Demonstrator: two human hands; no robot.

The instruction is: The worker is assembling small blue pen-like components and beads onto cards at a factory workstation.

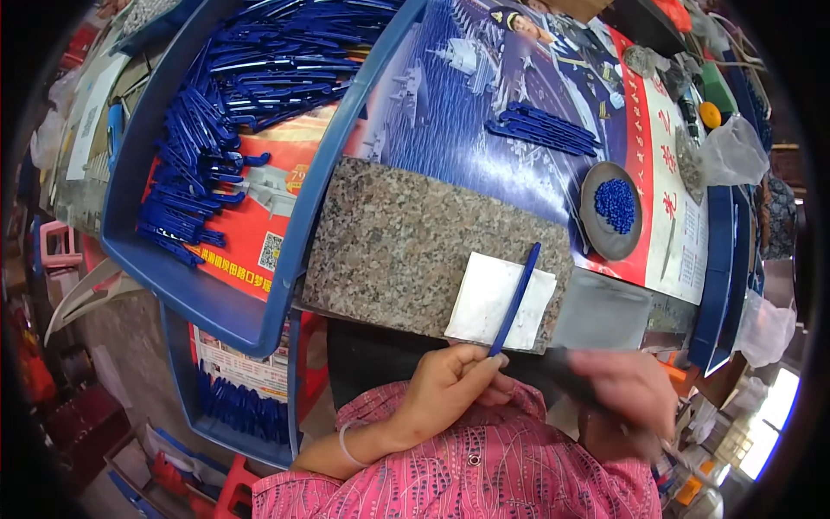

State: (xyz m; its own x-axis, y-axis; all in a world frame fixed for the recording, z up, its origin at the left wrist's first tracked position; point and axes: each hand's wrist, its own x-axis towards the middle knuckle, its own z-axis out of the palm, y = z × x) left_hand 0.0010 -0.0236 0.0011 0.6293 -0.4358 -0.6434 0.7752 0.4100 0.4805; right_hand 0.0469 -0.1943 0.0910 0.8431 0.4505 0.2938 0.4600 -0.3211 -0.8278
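My left hand (458, 376) is closed, thumb and fingers pinching the near end of a slim blue strip-like piece (519, 298). The strip slants away from me across a folded white cloth or paper pad (474, 298), which lies on a speckled granite slab (406, 233). To the right, off the slab's near edge, my right hand (627, 389) is smeared by motion. It seems wrapped round a long dark tool (575, 376), too blurred to name. The right hand and its tool are apart from the blue strip.
A big blue tray (298, 251) at left holds heaps of similar blue pieces (285, 60). A lower blue tray (186, 381) has more. Beyond the slab lie a small blue bundle (545, 128) and a round dish (596, 233) of tiny blue parts. A grey plate (601, 311) adjoins the slab.
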